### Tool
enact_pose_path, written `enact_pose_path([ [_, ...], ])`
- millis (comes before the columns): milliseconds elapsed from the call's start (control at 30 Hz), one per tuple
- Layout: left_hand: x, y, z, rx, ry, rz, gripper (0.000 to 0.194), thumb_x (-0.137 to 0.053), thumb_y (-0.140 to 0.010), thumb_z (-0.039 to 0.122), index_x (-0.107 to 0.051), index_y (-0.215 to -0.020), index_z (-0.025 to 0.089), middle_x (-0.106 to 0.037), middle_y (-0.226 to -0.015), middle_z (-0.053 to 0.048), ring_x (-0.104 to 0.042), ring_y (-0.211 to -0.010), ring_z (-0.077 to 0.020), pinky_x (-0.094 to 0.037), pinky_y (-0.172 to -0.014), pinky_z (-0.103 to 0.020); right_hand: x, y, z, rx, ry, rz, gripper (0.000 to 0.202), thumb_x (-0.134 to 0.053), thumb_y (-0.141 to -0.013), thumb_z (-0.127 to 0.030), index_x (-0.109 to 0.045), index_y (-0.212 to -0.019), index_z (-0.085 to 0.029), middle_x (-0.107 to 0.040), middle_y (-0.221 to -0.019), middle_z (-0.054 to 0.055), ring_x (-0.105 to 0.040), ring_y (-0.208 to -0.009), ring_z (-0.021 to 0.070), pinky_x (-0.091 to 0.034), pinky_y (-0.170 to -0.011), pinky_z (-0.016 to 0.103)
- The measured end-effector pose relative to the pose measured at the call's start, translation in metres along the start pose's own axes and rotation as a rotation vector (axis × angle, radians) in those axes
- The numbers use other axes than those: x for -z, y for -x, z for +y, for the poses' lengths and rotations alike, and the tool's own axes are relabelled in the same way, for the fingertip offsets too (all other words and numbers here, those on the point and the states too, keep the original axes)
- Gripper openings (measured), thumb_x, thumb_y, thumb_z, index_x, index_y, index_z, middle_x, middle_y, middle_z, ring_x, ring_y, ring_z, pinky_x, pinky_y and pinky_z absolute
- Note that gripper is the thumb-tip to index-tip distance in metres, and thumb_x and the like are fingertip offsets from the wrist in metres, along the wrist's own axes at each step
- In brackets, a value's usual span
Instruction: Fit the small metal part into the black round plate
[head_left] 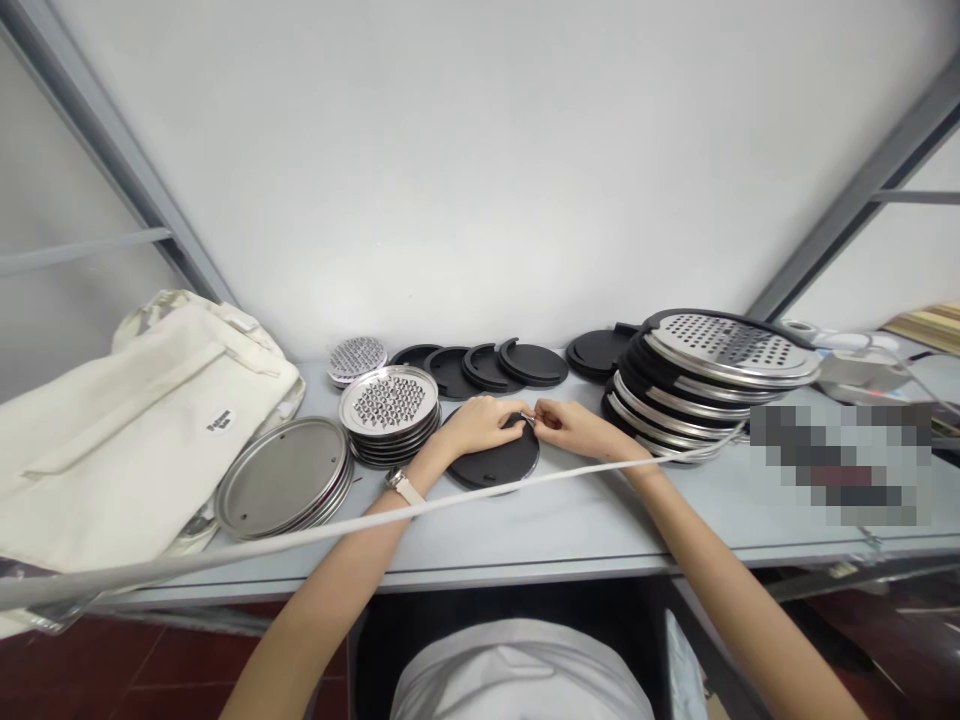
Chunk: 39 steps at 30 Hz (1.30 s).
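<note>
In front of me a round black disc lies on the table, with a small hole or knob near its front edge. My left hand rests over its far side, its thumb and fingers closing toward the rim. Opposite it, my right hand pinches at the disc's far right edge. A small shiny metal piece shows between the fingertips of both hands; its exact kind is too small to tell. Left of the disc stands a stack of round metal grater plates.
Plain metal discs are stacked at the left, beside a cream canvas bag. Black round holders line the wall. A tall stack of graters with black rims stands right. A white cord crosses in front.
</note>
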<state>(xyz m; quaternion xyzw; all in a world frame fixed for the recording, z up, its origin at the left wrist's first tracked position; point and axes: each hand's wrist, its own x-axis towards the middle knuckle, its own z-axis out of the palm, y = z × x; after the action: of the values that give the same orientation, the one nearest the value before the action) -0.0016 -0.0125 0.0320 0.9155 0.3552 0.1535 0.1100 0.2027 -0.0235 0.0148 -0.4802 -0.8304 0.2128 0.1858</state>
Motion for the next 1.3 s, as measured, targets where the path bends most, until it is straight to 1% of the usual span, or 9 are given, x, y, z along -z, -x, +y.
enact_pose_path([
  [133,0.0002,0.0003,-0.0005,-0.028,-0.03,0.007,0.031,-0.048,-0.087,0.031,-0.059,-0.116,0.028,-0.06,-0.066,0.004,-0.06,-0.065,-0.0142,-0.039,-0.063,-0.021,0.0017,0.0002,-0.0018,-0.002,0.011,0.013,0.017,-0.046,-0.082,-0.031,-0.049,-0.073,-0.017,-0.053,-0.064,-0.001,-0.043,-0.057,0.0111,-0.032,-0.055,0.024],
  [300,-0.0008,0.0005,-0.0006,0.009,-0.06,0.019,0.033,-0.05,-0.087,0.034,-0.051,-0.117,0.021,-0.061,-0.068,0.002,-0.061,-0.065,-0.017,-0.042,-0.063,-0.023,0.0043,0.001,-0.0042,0.048,-0.025,0.028,0.016,-0.045,-0.083,-0.03,-0.048,-0.073,-0.017,-0.049,-0.063,-0.003,-0.041,-0.057,0.0106,-0.032,-0.056,0.023],
  [433,-0.0014,0.0005,-0.0003,0.032,-0.063,0.012,0.037,-0.049,-0.088,0.036,-0.045,-0.121,0.019,-0.061,-0.067,0.002,-0.062,-0.064,-0.0181,-0.042,-0.062,-0.024,0.0033,0.0011,-0.0047,0.095,-0.031,0.069,0.018,-0.042,-0.087,-0.031,-0.048,-0.077,-0.018,-0.048,-0.064,-0.003,-0.04,-0.058,0.0108,-0.032,-0.056,0.023],
  [533,-0.001,0.0006,0.0,0.045,-0.066,0.002,0.038,-0.048,-0.088,0.037,-0.042,-0.121,0.019,-0.061,-0.068,0.002,-0.063,-0.065,-0.0184,-0.042,-0.063,-0.024,0.0013,0.0007,-0.005,0.111,-0.019,0.065,0.02,-0.04,-0.09,-0.032,-0.05,-0.081,-0.018,-0.05,-0.065,-0.003,-0.042,-0.058,0.0114,-0.032,-0.057,0.024],
  [700,-0.0007,0.0008,0.0005,0.033,-0.072,0.005,0.034,-0.048,-0.088,0.036,-0.043,-0.119,0.02,-0.063,-0.071,0.001,-0.063,-0.066,-0.0186,-0.042,-0.064,-0.024,-0.0001,0.0004,-0.0069,0.112,-0.009,0.052,0.021,-0.039,-0.091,-0.033,-0.051,-0.085,-0.017,-0.053,-0.066,-0.001,-0.045,-0.058,0.0122,-0.033,-0.058,0.025],
  [800,-0.0006,0.0011,0.0009,0.005,-0.092,0.009,0.028,-0.048,-0.089,0.035,-0.047,-0.113,0.02,-0.063,-0.071,0.001,-0.063,-0.067,-0.0184,-0.042,-0.063,-0.024,0.0006,0.0007,-0.0073,0.103,-0.014,0.049,0.022,-0.039,-0.091,-0.035,-0.05,-0.083,-0.018,-0.052,-0.066,-0.002,-0.044,-0.058,0.012,-0.034,-0.057,0.024],
  [967,0.0005,0.0013,0.0021,0.018,-0.097,0.007,0.022,-0.049,-0.089,0.035,-0.051,-0.106,0.02,-0.063,-0.072,0.0,-0.063,-0.068,-0.0177,-0.041,-0.063,-0.023,-0.0001,0.0006,-0.0048,0.09,-0.002,0.076,0.021,-0.041,-0.091,-0.034,-0.049,-0.081,-0.018,-0.052,-0.065,-0.002,-0.043,-0.057,0.0114,-0.033,-0.055,0.024],
  [1100,0.0009,0.0011,0.0022,0.01,-0.103,0.005,0.019,-0.049,-0.089,0.035,-0.054,-0.099,0.02,-0.064,-0.073,-0.001,-0.064,-0.07,-0.018,-0.042,-0.064,-0.024,-0.002,0.0,-0.0034,0.094,-0.014,0.062,0.018,-0.043,-0.089,-0.034,-0.049,-0.081,-0.018,-0.053,-0.066,-0.002,-0.044,-0.058,0.0117,-0.034,-0.055,0.024],
  [1300,-0.0011,0.001,0.0005,0.011,-0.118,0.007,0.023,-0.049,-0.089,0.035,-0.054,-0.106,0.021,-0.065,-0.075,-0.002,-0.065,-0.075,-0.0209,-0.043,-0.067,-0.026,-0.0024,-0.0007,-0.004,0.07,-0.006,0.067,0.021,-0.042,-0.09,-0.034,-0.048,-0.079,-0.018,-0.053,-0.066,-0.001,-0.044,-0.058,0.0124,-0.033,-0.056,0.025],
])
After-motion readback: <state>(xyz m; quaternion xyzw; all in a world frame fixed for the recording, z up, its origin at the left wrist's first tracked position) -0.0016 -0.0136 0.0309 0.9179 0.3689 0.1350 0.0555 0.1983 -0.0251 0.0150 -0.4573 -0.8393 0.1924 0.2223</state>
